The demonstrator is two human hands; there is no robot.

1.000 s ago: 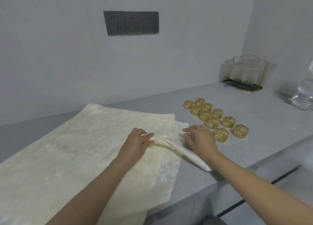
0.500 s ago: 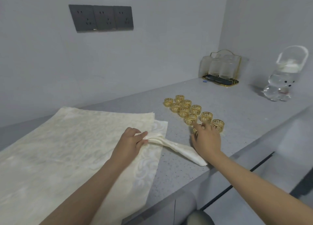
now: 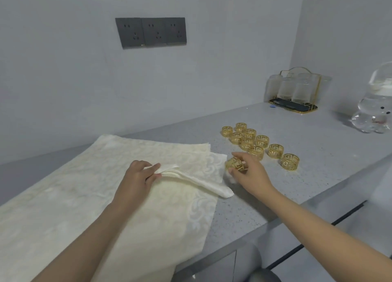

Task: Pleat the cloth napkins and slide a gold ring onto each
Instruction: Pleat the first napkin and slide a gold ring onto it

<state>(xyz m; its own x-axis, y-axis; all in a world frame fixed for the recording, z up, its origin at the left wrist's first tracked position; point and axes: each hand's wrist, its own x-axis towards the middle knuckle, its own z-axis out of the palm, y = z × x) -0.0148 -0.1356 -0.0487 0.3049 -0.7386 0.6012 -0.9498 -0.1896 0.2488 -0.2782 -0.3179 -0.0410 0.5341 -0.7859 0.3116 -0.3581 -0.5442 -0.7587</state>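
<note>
While the left hand (image 3: pixel 139 178) pinches one end of a pleated napkin (image 3: pixel 197 178) between thumb and fingers, the right hand (image 3: pixel 249 173) holds a gold ring (image 3: pixel 235 164) in its fingertips just above the grey speckled surface (image 3: pixel 318 169). Both grips are narrow: the left closes on the gathered cloth, the right on the ring. The pleated napkin runs from the left hand toward the right, and its free end lies on the surface just below the right hand. The ring sits beside that napkin without touching it.

Under the left hand, a stack of flat cream napkins (image 3: pixel 106 207) with a woven floral pattern spreads across the left part of the surface and hangs over its front edge. Behind the right hand, a cluster of gold rings (image 3: pixel 257 142) with a cut-out key pattern stands on the surface in loose rows, near the stack's right corner.

At the back right, a gold wire rack of frosted glasses (image 3: pixel 293 91) stands against the wall, and a clear bear-shaped jug (image 3: pixel 375 109) sits at the right edge of the view. A dark triple socket plate (image 3: pixel 151 32) is set in the wall above the stack.
</note>
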